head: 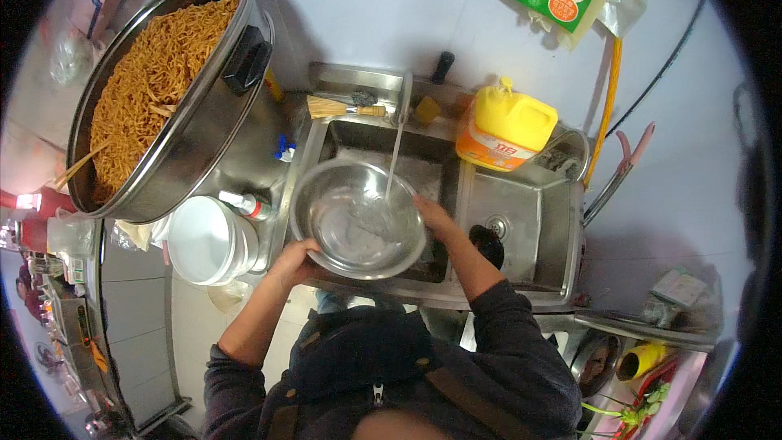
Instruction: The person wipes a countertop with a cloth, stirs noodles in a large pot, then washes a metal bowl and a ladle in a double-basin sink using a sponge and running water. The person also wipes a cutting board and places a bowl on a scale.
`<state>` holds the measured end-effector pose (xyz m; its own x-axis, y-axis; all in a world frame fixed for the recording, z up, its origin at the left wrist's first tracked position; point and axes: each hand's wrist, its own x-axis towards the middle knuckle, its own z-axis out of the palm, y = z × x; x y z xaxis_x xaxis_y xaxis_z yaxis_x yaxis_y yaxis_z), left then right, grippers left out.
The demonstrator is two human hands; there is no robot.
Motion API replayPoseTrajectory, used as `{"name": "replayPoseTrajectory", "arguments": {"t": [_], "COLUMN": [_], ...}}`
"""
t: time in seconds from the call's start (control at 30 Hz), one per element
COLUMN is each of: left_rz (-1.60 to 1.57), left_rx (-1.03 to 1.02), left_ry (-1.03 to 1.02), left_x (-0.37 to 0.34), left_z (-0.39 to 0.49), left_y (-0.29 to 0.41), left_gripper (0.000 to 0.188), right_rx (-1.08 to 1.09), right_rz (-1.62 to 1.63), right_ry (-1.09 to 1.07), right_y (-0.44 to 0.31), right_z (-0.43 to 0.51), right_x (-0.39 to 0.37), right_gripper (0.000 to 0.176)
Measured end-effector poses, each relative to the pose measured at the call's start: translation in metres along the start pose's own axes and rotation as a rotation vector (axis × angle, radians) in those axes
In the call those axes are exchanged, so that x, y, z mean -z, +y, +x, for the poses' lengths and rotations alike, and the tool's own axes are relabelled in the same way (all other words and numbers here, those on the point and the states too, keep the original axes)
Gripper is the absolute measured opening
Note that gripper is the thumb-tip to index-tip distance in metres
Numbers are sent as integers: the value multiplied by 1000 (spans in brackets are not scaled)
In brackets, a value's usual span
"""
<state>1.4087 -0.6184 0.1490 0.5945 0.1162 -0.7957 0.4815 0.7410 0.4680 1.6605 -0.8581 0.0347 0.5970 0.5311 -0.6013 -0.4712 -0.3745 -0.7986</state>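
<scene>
A round stainless steel basin (333,195) is held over the left bowl of a double sink (449,195). My left hand (296,261) grips its near left rim, and my right hand (435,218) grips the right rim. From the faucet (405,95) a thin stream of water (396,159) falls into the basin. Water ripples and splashes on the basin's bottom. The fingers of both hands are partly hidden by the rim.
On the left stands a large steel steamer pot (226,134) full of brown noodles (159,85). Below it are a white bucket (198,241) and a spray bottle (247,203). A yellow detergent jug (510,125) stands behind the right bowl; a bamboo brush (342,108) lies on the back ledge.
</scene>
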Motion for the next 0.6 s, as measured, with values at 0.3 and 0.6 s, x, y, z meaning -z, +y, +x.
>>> {"name": "replayPoseTrajectory", "arguments": {"t": [0.3,0.6], "left_rz": [148,629], "left_rx": [-571,-1136], "left_ry": [344,493], "left_x": [2,-16], "left_z": [46,44], "left_y": [-16,-14], "left_gripper": [55,93], "right_rx": [591,19], "right_rz": [-120,1083], "right_ry": [415,-226], "right_y": [-54,-110], "right_z": [72,93], "right_x": [-82,-81], "right_gripper": [25,37]}}
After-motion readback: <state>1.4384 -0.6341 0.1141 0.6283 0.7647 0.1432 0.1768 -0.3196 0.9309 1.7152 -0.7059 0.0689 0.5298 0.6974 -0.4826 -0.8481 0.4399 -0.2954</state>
